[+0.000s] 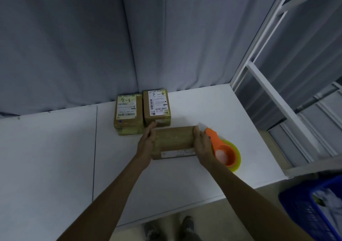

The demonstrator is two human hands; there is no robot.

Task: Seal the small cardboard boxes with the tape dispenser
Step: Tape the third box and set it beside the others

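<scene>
Your left fingers [150, 129] lie straight and flat against the left end of the box [174, 140]. Your right fingers [196, 131] curl over its right end and grip it. So the left hand [147, 145] presses open-palmed while the right hand [202, 145] clasps. The box sits squeezed between them on the white table [55, 148], its long side running left to right, with a pale label on its near face.

The tape dispenser [224, 154], orange with a yellow-green roll, lies on the table just right of your right hand, and neither hand holds it. To do this step well, I judge you should square the box, pin it with the left hand alone, and free the right for the dispenser. I cannot tell whether the top flaps meet cleanly, so check the seam before taping.

Farther off, 2 more stand side by side: the box marked 3-3 [127, 114] and the box marked 4-3 [157, 107], the latter just beside your left fingertips. A blue basket [299, 203] sits near right, off the table.
</scene>
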